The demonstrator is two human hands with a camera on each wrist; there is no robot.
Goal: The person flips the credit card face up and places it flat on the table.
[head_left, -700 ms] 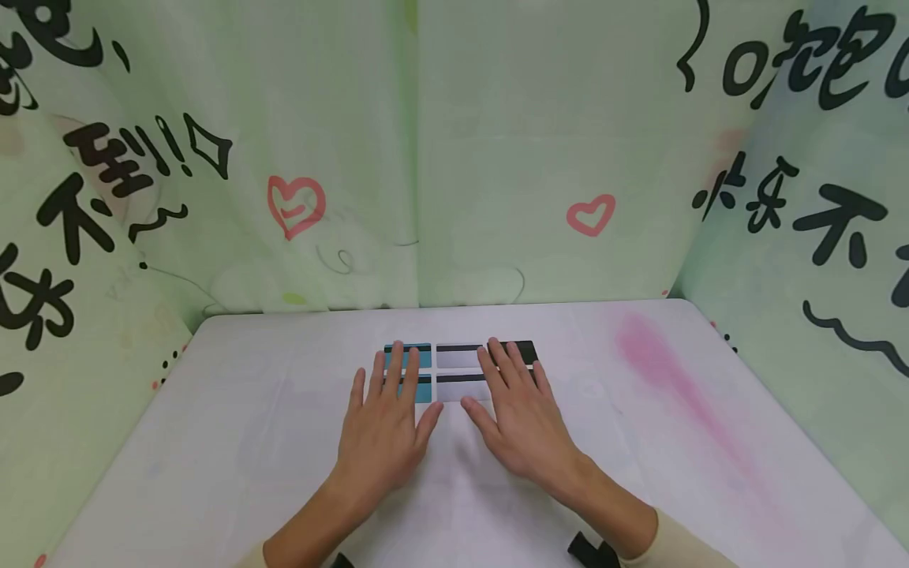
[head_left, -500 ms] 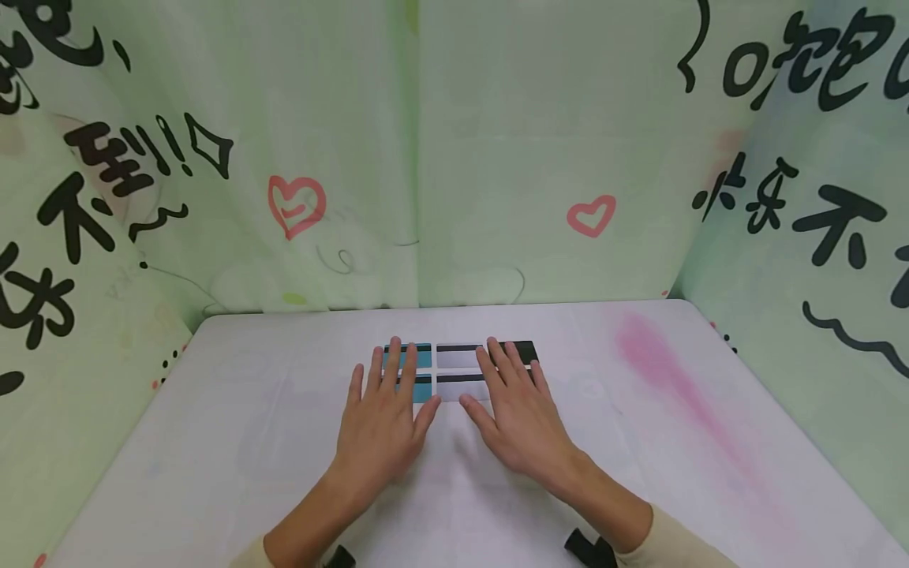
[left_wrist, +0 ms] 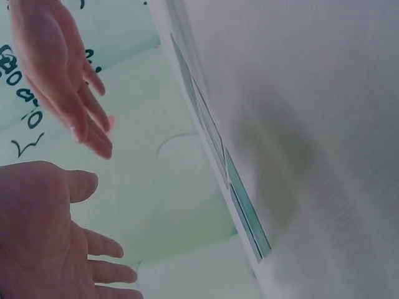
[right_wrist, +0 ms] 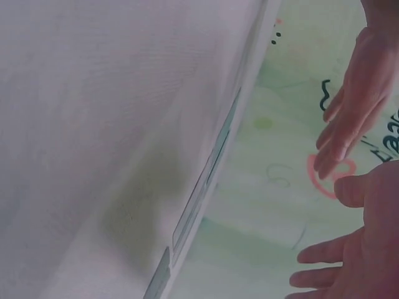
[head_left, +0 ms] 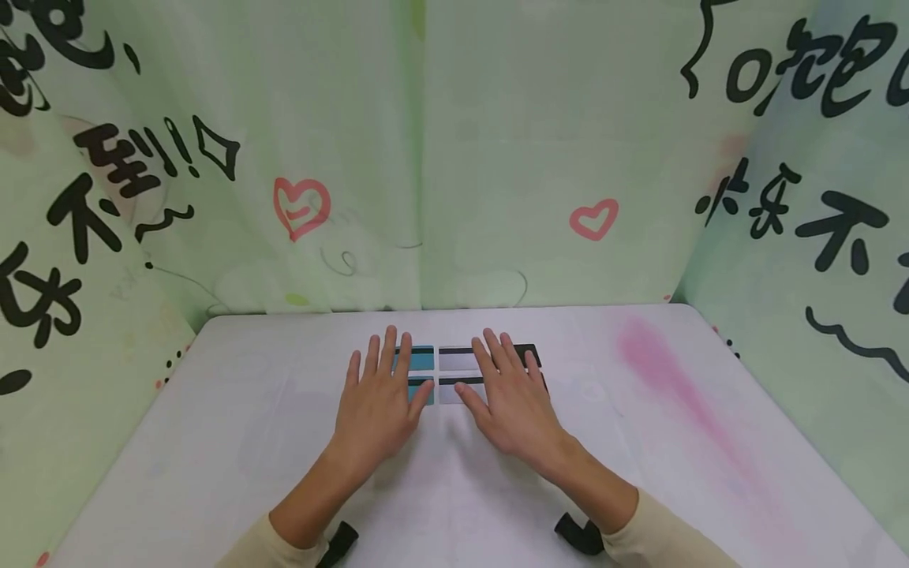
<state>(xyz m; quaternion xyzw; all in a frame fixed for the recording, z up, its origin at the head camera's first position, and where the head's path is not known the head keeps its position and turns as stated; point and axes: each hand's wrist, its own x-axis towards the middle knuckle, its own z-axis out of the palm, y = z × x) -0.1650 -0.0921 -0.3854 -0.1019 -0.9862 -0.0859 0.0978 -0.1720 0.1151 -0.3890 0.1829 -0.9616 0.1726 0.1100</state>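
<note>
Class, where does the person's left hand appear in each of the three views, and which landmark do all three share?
Head: left hand just left of centre, partly hiding the teal rectangles.
Left wrist: lower left corner, cut off by the frame.
Right wrist: upper right, above the right hand.
Shared landmark: the white table.

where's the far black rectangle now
In the head view, the far black rectangle is right of the far pale one, partly behind the right hand.

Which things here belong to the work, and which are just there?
Probably part of it:
left hand
right hand
two teal rectangles
two lavender rectangles
black rectangle, partly hidden

Probably just there:
green curtain with hearts and writing
white table
pink streak
</note>
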